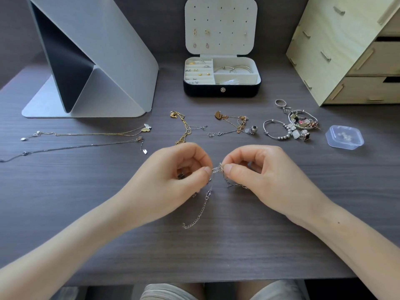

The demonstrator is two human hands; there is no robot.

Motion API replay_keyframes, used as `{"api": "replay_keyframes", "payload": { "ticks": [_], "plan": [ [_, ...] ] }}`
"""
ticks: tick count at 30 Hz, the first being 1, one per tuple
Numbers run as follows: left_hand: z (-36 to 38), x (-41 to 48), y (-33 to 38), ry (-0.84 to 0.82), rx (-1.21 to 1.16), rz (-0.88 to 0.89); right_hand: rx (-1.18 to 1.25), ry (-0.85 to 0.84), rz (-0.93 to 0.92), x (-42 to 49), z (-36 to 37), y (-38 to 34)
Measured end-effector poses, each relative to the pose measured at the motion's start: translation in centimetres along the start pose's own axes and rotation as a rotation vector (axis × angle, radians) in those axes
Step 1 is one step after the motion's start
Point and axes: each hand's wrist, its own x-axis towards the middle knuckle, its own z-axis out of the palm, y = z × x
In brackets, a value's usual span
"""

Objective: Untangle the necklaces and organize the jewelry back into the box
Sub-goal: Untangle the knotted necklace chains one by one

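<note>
While the dark desk [216,245] spreads beneath us, the open jewelry box [238,89] sits at its far side, well beyond our hands. We pinch the tangled silver necklace [216,169] between thumb and forefinger of our left hand [173,180] and right hand [266,176], other fingers curled; its extender chain [198,218] trails down between our wrists.

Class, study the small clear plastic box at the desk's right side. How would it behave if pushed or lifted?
The clear plastic box probably weighs little: thin walls, only tiny pieces inside. Its flat base on the smooth desk suggests sliding, not rolling or tipping. Contents would likely shift.
</note>
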Motion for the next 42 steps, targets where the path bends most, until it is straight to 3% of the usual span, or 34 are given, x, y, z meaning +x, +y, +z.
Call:
{"api": "replay_keyframes", "payload": {
  "ticks": [14,26,42],
  "plan": [
    [0.0,0.7,-0.2,-0.070,-0.131,-0.068,0.093,-0.070,0.029,-0.1,-0.1,-0.2],
    [0.2,0.7,0.2,-0.062,-0.182,-0.102,-0.144,0.016,-0.026,-0.3,-0.2,-0.1],
    [0.4,0.7,0.3,-0.042,-0.229,-0.098,-0.022,0.006,-0.009,-0.2,0.0,-0.1]
  ]
}}
